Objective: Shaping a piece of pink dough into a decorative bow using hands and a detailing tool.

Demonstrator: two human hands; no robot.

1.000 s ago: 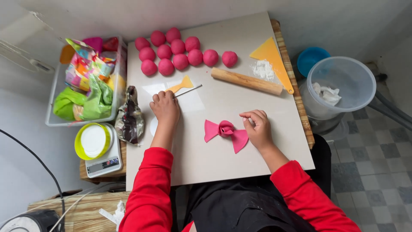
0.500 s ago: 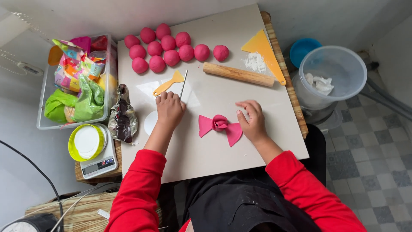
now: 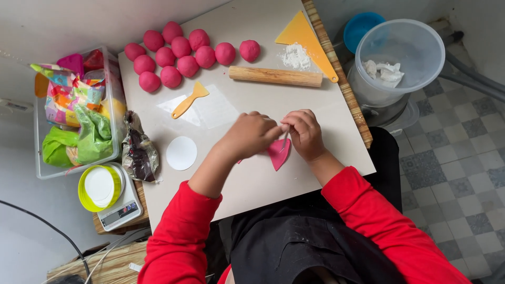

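Hands meet over the pale work board [image 3: 315, 173]: the left hand [image 3: 247, 135] is curled into a loose fist and pinches a thin pale stick-like tool [image 3: 284, 141] at its tip, while the right hand [image 3: 305, 134] bends its fingers down beside it, fingertips touching the same spot. Just beneath both hands lies the flat pink bow-shaped dough piece [image 3: 279, 153], one pointed wing showing below the knuckles, the rest hidden under the left hand. Beyond the hands sits a wooden rolling pin [image 3: 275, 77], and farther still a cluster of round pink dough balls [image 3: 181, 50]. A yellow plastic scraper [image 3: 190, 99] rests on a clear sheet to the far left of the left hand, with a white round disc [image 3: 181, 153] nearer the left forearm. A yellow triangular card [image 3: 307, 39] with a small heap of white flour [image 3: 295, 55] lies beyond the right hand.
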